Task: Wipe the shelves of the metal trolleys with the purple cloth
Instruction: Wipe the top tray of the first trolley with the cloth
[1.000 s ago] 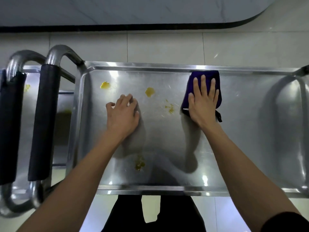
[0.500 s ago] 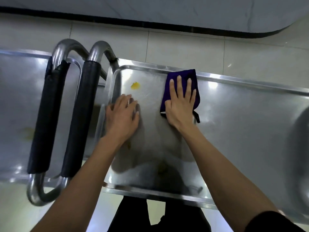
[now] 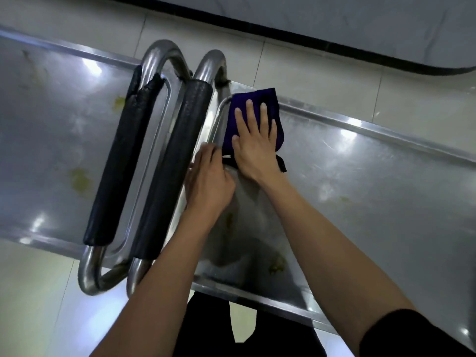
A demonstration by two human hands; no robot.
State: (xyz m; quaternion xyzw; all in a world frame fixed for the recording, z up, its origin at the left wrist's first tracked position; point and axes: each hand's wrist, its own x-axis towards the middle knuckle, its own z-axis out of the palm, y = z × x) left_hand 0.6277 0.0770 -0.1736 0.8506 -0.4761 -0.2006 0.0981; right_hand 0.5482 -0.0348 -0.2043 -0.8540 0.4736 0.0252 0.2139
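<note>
right trolley shelf [image 3: 373,181]: biggest thing here, runs off the right edge, a few yellowish smears [image 3: 277,266] on the near part
left trolley shelf [image 3: 51,140]: cut off at the left edge, blurry, has yellow-green smudges [image 3: 81,177] too
handles [image 3: 170,161]: two padded black bars side by side between the shelves
right hand [image 3: 253,148]: flat, fingers straight and spread, pressing the purple cloth [image 3: 253,105] into the far left corner of the right shelf
left hand [image 3: 210,177]: just beside the right one, near the shelf's left rim; fingers blurred, honestly can't tell if they're curled or holding anything
</note>
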